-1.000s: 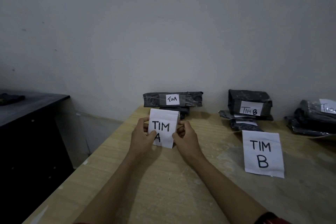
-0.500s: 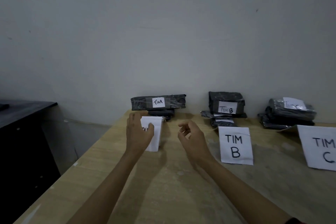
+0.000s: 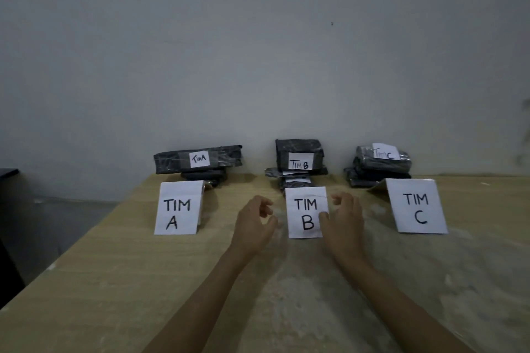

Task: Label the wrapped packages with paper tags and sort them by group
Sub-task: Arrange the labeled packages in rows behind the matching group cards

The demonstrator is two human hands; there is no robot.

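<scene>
Against the plain grey wall [image 3: 258, 51], a pale wood-grain table [image 3: 114, 281] is carrying three stacks of black, crinkled plastic-wrapped packages: the TIM A stack [image 3: 172, 163], the TIM B stack [image 3: 298, 147] and the TIM C stack [image 3: 381, 166]. Folded white paper signs are standing in front of them: TIM A sign [image 3: 177, 209], TIM B sign [image 3: 305, 215], TIM C sign [image 3: 415, 206]. The left hand [image 3: 252, 223] is hovering just beside the TIM B sign, loosely curled, holding nothing. The right hand [image 3: 344, 221] is laying its thumb on that sign's right edge, its other fingers loosely curled. Small handwritten tags [image 3: 200, 158] are sticking to the top packages.
</scene>
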